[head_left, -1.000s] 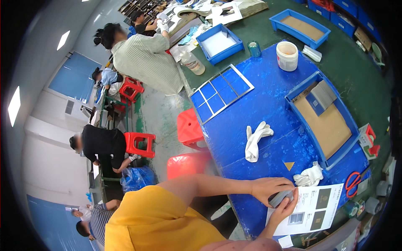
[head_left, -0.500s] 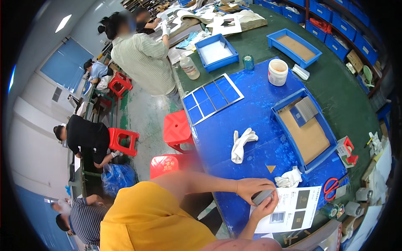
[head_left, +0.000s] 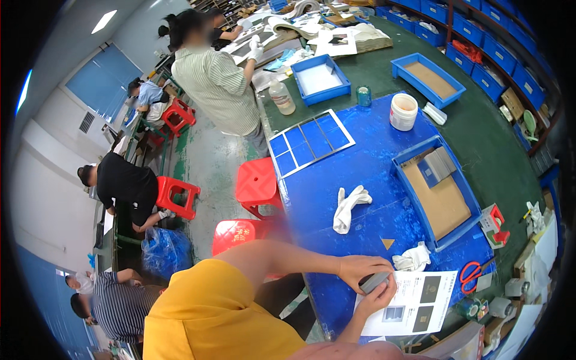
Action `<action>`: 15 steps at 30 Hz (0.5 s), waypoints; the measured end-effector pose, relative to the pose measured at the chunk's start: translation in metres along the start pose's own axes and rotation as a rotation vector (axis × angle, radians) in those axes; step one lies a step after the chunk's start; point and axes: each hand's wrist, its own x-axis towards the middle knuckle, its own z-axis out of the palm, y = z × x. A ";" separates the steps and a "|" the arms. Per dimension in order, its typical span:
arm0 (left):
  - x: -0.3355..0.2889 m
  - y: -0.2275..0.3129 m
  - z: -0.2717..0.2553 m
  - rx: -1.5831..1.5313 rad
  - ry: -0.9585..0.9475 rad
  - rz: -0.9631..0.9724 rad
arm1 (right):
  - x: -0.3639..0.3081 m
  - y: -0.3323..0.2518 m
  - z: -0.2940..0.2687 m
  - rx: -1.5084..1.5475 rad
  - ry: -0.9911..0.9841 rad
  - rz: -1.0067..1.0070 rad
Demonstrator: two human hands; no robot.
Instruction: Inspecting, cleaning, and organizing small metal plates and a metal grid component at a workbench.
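Both my hands are closed around a small block of grey, thin plates (head_left: pixel 374 282), which looks like a stack of flat cards. My left hand (head_left: pixel 359 268) curls over it from the far left, and my right hand (head_left: pixel 379 298) grips it from the near right. The fingers hide part of the stack. Under and beside the hands lies a printed white sheet (head_left: pixel 441 312) with pictures of dark plates. A crumpled white glove (head_left: pixel 412 258) rests just beyond the sheet, and a small tan triangle (head_left: pixel 388 243) lies near it.
A blue tray (head_left: pixel 433 243) farther off holds a stack of grey-blue plates (head_left: pixel 440 164). Another white glove (head_left: pixel 350 207), a white-barred frame (head_left: pixel 312 145), a white tub (head_left: pixel 403 112) and red scissors (head_left: pixel 470 276) are on the table. Red stools (head_left: pixel 257 180) stand at left; several people work beyond.
The view has shifted slightly. My hands keep the grey stack in nearly the same place, with little visible change in their grip.
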 end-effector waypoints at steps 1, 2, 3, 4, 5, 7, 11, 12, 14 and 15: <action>0.000 0.001 0.000 -0.018 -0.014 -0.019 | 0.001 -0.002 0.000 -0.004 0.003 0.006; 0.000 0.001 -0.001 -0.037 -0.028 -0.037 | 0.001 -0.003 0.000 -0.009 0.006 0.012; 0.000 0.000 0.000 -0.035 -0.027 -0.040 | 0.001 -0.003 -0.001 -0.004 0.006 0.004; 0.000 -0.001 0.001 -0.006 -0.018 -0.018 | 0.001 -0.003 -0.001 -0.003 0.004 0.005; 0.000 -0.002 0.000 0.022 -0.008 0.004 | 0.002 -0.004 0.001 0.003 0.009 -0.002; -0.001 -0.004 0.000 0.031 -0.013 -0.004 | 0.003 -0.004 0.001 0.003 0.014 -0.006; 0.000 -0.003 0.001 0.033 -0.015 -0.003 | 0.003 -0.004 0.001 0.032 0.012 -0.009; 0.000 -0.003 0.001 0.034 -0.012 0.002 | 0.003 -0.005 0.000 0.024 0.009 -0.008; -0.001 -0.003 0.001 0.019 -0.017 0.001 | 0.002 -0.005 0.000 0.028 0.012 0.006; 0.000 -0.002 0.001 0.005 -0.019 -0.002 | 0.002 -0.004 -0.001 0.032 0.011 0.017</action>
